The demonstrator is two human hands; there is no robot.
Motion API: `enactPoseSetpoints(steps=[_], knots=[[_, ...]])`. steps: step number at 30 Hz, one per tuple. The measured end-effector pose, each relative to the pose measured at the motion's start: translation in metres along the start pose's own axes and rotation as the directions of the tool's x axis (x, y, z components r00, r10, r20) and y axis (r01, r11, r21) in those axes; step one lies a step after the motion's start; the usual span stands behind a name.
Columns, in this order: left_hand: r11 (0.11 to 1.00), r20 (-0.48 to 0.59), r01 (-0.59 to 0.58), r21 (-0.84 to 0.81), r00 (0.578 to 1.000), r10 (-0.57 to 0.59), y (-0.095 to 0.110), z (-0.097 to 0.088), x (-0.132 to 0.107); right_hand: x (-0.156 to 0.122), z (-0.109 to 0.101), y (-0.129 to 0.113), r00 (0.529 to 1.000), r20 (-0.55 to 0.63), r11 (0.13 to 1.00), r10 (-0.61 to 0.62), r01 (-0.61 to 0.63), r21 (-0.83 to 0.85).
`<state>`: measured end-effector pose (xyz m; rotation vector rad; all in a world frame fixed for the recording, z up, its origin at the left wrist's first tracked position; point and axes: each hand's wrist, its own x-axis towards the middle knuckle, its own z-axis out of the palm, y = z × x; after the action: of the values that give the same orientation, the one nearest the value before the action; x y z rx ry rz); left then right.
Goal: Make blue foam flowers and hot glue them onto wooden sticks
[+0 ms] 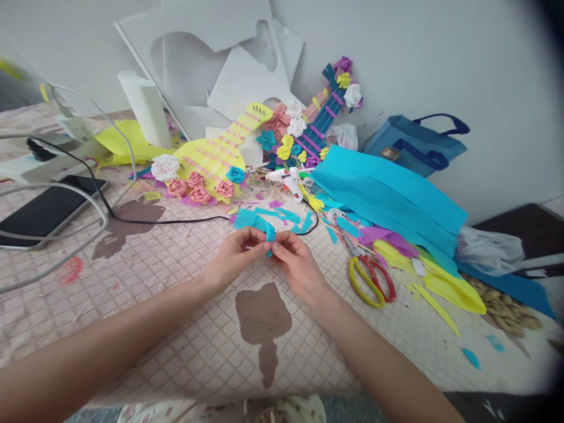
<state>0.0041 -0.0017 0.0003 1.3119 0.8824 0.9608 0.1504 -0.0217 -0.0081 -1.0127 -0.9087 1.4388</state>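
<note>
Centrally, above a pink quilted cover (185, 329), the left hand (235, 255) and the right hand (297, 264) meet around a small blue paper strip (269, 234). The fingers of both hands are pressed together on it, thumb against forefinger, the left pinching one side and the right the other, so the strip stands up between the fingertips just above the cover. Just beyond the hands lie blue paper scraps (264, 218), and a black cable (145, 221) runs across the cover to them from the left. To the right of the right hand, near but apart from it, lie scissors (371, 281) with one yellow and one red handle. A white glue gun (288, 179) rests farther back, between a yellow paper guitar (215, 155) trimmed with paper roses and a blue paper guitar (319, 126) leaning at the wall. A large sheet of blue crepe paper (388, 194) spreads out on the right, in front of a blue bag (409, 144). A dark phone (44, 208) lies at the far left.
</note>
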Motion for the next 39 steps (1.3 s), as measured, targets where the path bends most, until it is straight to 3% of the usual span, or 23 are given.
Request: enactPoseSetpoints(steps=[6,14,17,20,24,29,31,33,35,37,39], knots=[[1.000,-0.012,0.002,0.031,1.000,-0.002,-0.004,-0.002,0.001,0.000,0.002,0.003,0.996,-0.012,0.982,0.091,-0.087,0.169],[0.999,0.051,-0.030,-0.020,0.998,0.031,-0.005,-0.003,0.003,0.002,0.002,0.001,0.986,0.028,0.957,0.164,-0.166,0.239],[0.999,0.048,-0.040,0.029,0.998,0.038,0.000,-0.006,0.004,0.000,0.002,-0.003,0.986,0.053,0.972,0.157,-0.163,0.169],[0.977,0.092,-0.041,0.211,0.995,0.022,0.003,-0.009,0.004,-0.003,0.004,-0.007,0.992,0.095,0.996,0.087,-0.088,0.009],[0.847,0.146,-0.142,0.513,0.986,0.077,0.004,-0.011,0.002,-0.001,0.001,-0.010,0.999,0.034,0.998,0.011,-0.009,-0.066],[0.663,0.160,-0.241,0.709,0.970,0.182,0.004,-0.017,0.002,0.016,-0.026,-0.027,0.992,-0.120,0.977,-0.041,0.065,0.201],[0.589,0.186,-0.277,0.759,0.960,0.211,0.005,-0.021,0.002,0.023,-0.039,-0.037,0.981,-0.175,0.963,-0.089,0.129,0.236],[0.503,0.215,-0.303,0.809,0.950,0.226,0.006,-0.022,0.002,0.025,-0.048,-0.043,0.947,-0.242,0.959,-0.211,0.249,0.138],[0.397,0.253,-0.327,0.858,0.940,0.229,0.008,-0.023,0.002,0.024,-0.050,-0.044,0.906,-0.259,0.942,-0.335,0.326,-0.080],[0.274,0.286,-0.335,0.902,0.936,0.205,0.009,-0.022,0.001,0.019,-0.044,-0.037,0.906,-0.182,0.899,-0.383,0.320,-0.297],[0.165,0.315,-0.342,0.925,0.934,0.166,0.010,-0.020,0.001,0.013,-0.034,-0.027,0.935,-0.054,0.862,-0.350,0.299,-0.410]])
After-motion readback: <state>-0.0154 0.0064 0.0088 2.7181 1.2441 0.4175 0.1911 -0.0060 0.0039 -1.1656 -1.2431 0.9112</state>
